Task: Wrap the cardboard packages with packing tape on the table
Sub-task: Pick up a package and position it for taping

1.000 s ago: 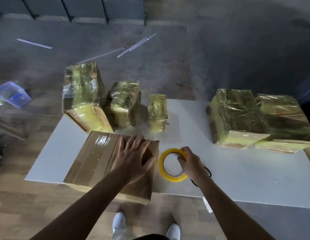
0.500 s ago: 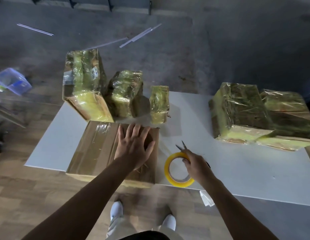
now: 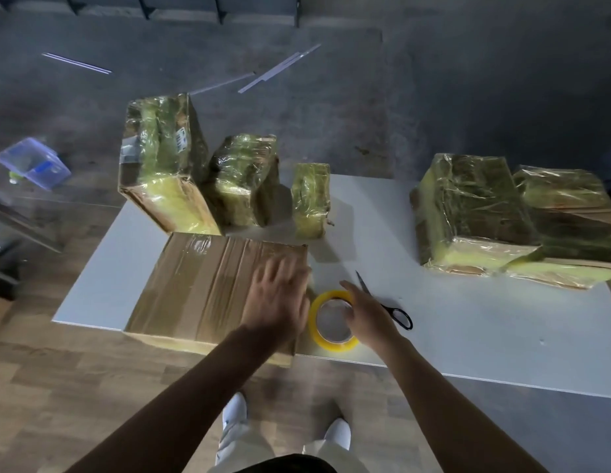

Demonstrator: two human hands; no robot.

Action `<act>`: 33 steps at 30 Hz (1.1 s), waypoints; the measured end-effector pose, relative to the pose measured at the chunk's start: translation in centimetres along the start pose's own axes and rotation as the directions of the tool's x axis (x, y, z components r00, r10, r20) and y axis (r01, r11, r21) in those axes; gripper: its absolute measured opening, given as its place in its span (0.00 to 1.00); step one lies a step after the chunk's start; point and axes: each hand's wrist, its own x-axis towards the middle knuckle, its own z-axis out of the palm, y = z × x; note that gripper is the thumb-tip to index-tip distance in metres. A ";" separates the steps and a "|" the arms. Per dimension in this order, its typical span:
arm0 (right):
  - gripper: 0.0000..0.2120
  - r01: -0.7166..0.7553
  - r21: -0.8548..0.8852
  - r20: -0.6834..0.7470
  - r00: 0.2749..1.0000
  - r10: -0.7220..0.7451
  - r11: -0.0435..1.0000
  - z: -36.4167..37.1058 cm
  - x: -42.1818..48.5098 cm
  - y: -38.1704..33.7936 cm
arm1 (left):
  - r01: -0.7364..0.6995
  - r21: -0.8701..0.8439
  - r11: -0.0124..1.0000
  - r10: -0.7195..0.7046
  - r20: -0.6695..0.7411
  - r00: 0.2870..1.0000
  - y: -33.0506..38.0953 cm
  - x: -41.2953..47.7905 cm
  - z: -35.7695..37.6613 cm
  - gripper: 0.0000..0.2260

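While our left hand (image 3: 278,298) presses flat on the seemingly stiff, tape-slick package (image 3: 201,288), our right hand (image 3: 369,314) covers the light tape roll (image 3: 335,344), best pinched at its rim; grip unclear.

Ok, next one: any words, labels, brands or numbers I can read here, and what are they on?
No text is legible.
White barcode sticker on the tallest wrapped package: print too small and blurred to read.
Tape roll, scissors, flat cardboard box: no text visible.
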 end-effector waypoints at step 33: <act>0.17 -0.313 0.186 0.030 0.949 0.313 0.931 -2.8 -2.2 1.5 | -0.708 0.136 0.693 0.353 0.793 0.497 4.7 -2.3 4.1 0.12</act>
